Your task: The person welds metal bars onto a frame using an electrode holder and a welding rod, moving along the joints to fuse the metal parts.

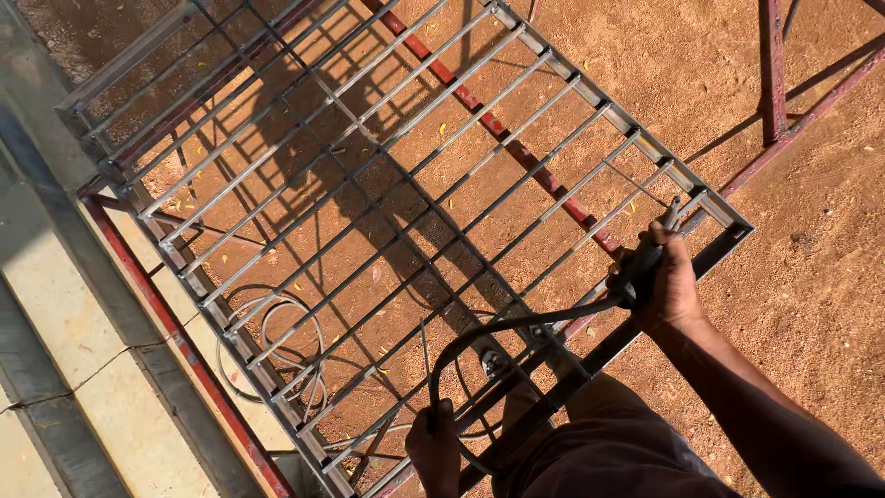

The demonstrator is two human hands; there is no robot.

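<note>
A person is standing over a grey metal grille (396, 184) of parallel bars inside a rectangular frame, which is lying tilted across red-painted steel supports (516, 148) above reddish dirt ground (811, 267). The right hand (668, 286) is clenching around the dark handle of a welding electrode holder (650, 254), whose metal jaws are sticking out past the fingers and pointing at the near right corner of the grille, just beside the frame's end bar. A thin rod (636, 187) is showing just beyond the jaws, lying over the bars; whether it is clamped in the holder cannot be told. A thick black cable (516, 325) is running from the back of the holder, arcing leftward over the near edge of the grille and curving down toward the left hand (435, 452). The left hand is low in the near part of the scene, closing around that cable where it is bending downward, and a thin straight rod (425, 364) is rising from the same grip. The person's dark-clothed legs are showing at the near edge, right of the left hand. Under the grille, on the ground at the left, a coil of pale wire (277, 355) is lying in loops. A concrete strip (64, 369) is running along the far left.
</note>
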